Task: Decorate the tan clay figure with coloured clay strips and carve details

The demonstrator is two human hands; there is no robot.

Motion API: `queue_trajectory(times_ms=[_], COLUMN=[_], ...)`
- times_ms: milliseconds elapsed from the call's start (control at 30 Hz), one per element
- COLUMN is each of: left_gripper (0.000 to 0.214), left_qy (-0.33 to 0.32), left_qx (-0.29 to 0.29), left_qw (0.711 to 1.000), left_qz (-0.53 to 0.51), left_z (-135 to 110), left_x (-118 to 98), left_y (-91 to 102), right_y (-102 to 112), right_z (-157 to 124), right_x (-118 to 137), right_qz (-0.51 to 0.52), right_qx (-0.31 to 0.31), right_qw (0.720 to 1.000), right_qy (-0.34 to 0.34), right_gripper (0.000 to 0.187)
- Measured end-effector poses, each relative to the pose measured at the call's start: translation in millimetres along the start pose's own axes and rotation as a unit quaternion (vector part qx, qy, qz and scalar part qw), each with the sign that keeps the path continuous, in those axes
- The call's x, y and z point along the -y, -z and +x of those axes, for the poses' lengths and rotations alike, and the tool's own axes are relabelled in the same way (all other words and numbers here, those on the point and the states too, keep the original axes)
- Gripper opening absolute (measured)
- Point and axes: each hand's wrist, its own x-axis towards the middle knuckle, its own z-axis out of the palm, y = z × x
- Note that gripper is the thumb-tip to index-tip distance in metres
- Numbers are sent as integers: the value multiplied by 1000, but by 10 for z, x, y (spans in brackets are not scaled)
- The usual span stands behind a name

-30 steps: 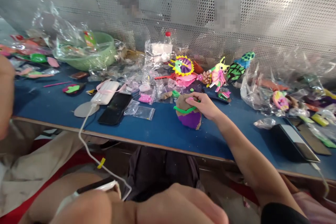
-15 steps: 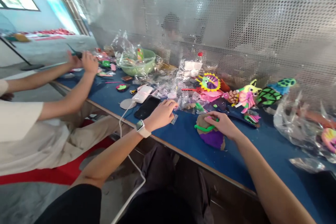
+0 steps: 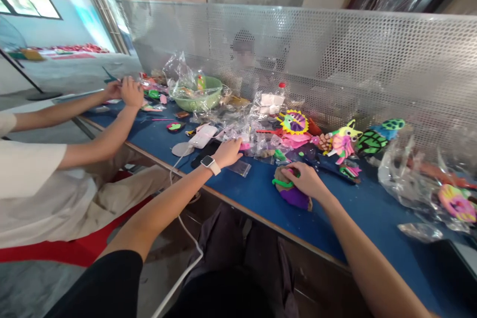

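My left hand reaches over a dark phone, its fingers drawn together beside a bit of pink clay. What its fingertips hold, if anything, cannot be made out. Just below that hand lies a small clear plastic bag. On the blue table, my right hand is curled over a flat modelling clay piece, brown and purple with a green strip across it. Thumb and fingers grip its upper part, where a little pink shows. The fingers partly cover the piece.
Clay figures and crumpled plastic wrappers line the back of the blue table, before a perforated metal screen. A green bowl and white power bank stand left. A co-worker's hands work at far left.
My left hand has moved slightly left and back, and more of the clear bag below it now shows. My right hand stays on the clay piece. The view has shifted a little.
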Motion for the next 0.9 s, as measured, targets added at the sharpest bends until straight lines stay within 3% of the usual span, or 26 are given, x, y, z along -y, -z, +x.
queue_trajectory(times_ms=[133, 267, 400, 500, 667, 800, 900], left_gripper=[42, 30, 26, 33, 35, 51, 72], left_qy=[6, -5, -82, -183, -308, -323, -296], left_qx=[-13, -56, -90, -70, -2, 32, 8], left_qw=[1000, 998, 989, 958, 903, 843, 819], left_qz=[3, 13, -88, -211, -299, -429, -491], left_z=[112, 140, 173, 319, 732, 889, 852], left_x=[32, 64, -71, -323, -741, -914, -950], left_y=[-38, -4, 81, 162, 190, -10, -192], right_y=[-15, -35, -31, -19, 38, 93, 70], right_z=[19, 34, 44, 56, 103, 138, 143], right_x=[-38, -71, -20, 47, 39, -68, -140], right_qz=[-10, 5, 63, 166, 268, 270, 286], right_qx=[-6, -68, -135, -170, -234, -252, -232], right_qw=[1000, 997, 988, 969, 934, 929, 930], right_qy=[14, 26, 45, 68, 39, 9, 16], right_gripper=[28, 28, 34, 46, 50, 47, 48])
